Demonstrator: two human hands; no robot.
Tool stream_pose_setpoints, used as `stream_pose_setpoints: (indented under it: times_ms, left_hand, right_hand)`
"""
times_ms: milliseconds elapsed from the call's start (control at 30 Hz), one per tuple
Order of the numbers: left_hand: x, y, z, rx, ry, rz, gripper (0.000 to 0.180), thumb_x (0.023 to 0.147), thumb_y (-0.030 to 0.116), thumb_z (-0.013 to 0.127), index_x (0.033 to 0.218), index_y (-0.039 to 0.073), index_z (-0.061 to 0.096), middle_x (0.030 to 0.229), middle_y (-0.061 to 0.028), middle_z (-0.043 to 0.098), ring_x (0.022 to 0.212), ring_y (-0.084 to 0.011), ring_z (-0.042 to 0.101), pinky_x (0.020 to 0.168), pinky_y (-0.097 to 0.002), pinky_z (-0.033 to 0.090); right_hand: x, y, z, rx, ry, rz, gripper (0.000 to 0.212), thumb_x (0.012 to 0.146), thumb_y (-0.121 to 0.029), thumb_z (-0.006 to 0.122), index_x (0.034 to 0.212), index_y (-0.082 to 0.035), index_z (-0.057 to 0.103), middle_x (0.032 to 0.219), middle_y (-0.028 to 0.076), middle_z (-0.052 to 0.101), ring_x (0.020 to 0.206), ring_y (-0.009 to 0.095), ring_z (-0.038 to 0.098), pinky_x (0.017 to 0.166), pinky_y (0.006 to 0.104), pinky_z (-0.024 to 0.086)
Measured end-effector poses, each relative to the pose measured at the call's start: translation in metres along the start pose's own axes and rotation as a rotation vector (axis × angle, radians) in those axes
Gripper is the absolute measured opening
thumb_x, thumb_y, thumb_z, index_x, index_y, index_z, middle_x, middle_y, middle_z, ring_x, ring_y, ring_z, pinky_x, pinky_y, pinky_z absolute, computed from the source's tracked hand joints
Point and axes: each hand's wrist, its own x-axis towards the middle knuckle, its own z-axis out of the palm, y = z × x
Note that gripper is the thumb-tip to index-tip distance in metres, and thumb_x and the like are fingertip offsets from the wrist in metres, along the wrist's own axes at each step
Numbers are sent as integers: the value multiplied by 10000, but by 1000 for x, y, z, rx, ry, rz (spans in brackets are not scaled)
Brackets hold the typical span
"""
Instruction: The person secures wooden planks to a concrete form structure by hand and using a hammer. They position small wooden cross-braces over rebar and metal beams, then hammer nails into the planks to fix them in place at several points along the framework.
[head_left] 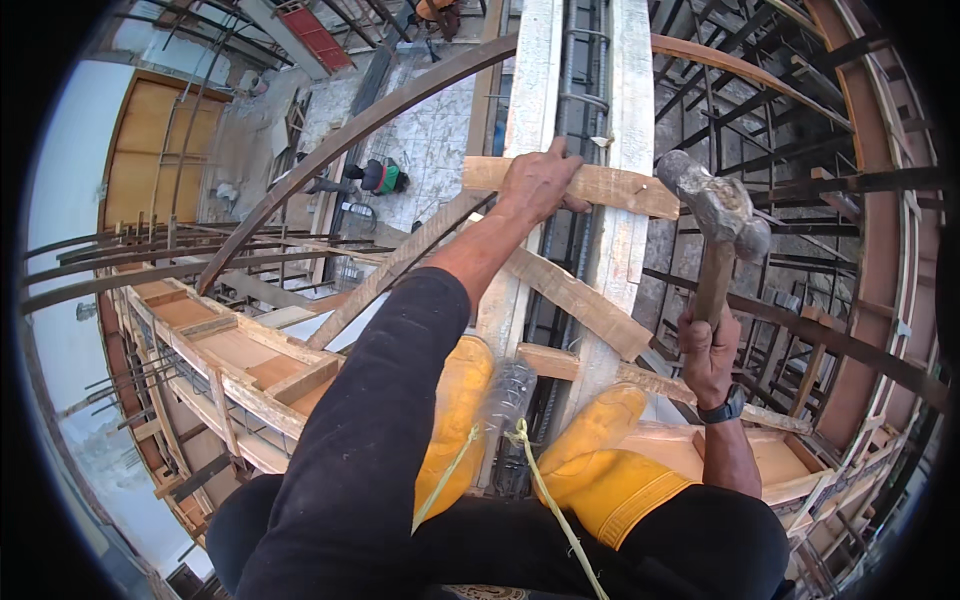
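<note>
My left hand (537,187) grips a short wooden board (630,190), which lies across two long pale planks (632,90). Steel reinforcing bars (584,75) run in the gap between these planks. My right hand (710,350) is wrapped round the wooden handle of a hammer (716,205). The worn metal head is raised just right of the board's end, where a small nail-like spot shows. Nearer to me, another wooden piece (580,297) slants across the planks. Yellow boots (600,420) stand on either side of the gap, with a clear plastic object (510,388) between them.
Far below on the left, a person in green (385,177) is on the floor. Curved timber strips (370,125) arch at both sides. Compartmented wooden formwork (245,345) curves on the left, and dark scaffold poles (800,185) fill the right. Yellow-green cords (560,525) hang by my legs.
</note>
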Motion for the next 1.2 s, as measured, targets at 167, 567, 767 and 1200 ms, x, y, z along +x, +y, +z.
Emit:
stream_pose_setpoints:
  times_ms: [167, 567, 767, 1200]
  left_hand:
    - [-5, 4, -13, 17, -33, -44, 634, 639, 477, 858, 1109, 104, 651, 1058, -132, 572, 889, -336, 687, 796, -437, 563]
    - [1, 7, -8, 63, -35, -51, 669, 619, 463, 878, 1150, 122, 654, 1027, -126, 587, 871, -343, 695, 774, -442, 560]
    - [4, 12, -6, 89, -69, -33, 666, 629, 457, 871, 1151, 103, 660, 1037, -134, 595, 892, -340, 698, 763, -448, 561]
    - [0, 8, -8, 119, -73, -56, 696, 632, 481, 867, 1187, 119, 652, 1044, -121, 600, 888, -328, 695, 771, -448, 564]
  right_hand:
    - [21, -59, -6, 418, 103, -91, 674, 889, -701, 578, 840, -36, 485, 638, 16, 460, 513, 99, 443, 454, 235, 351]
    - [27, -36, -26, 440, 43, 430, 591, 965, -656, 489, 910, -68, 471, 662, -9, 444, 512, 54, 385, 453, 226, 342]
    - [30, -20, -3, 620, 319, -73, 644, 924, -670, 556, 995, -34, 479, 670, 1, 451, 532, 74, 416, 474, 238, 361]
    - [34, -45, -8, 632, 302, -87, 751, 846, -778, 554, 1000, -48, 470, 687, 24, 484, 554, 79, 425, 470, 234, 341]
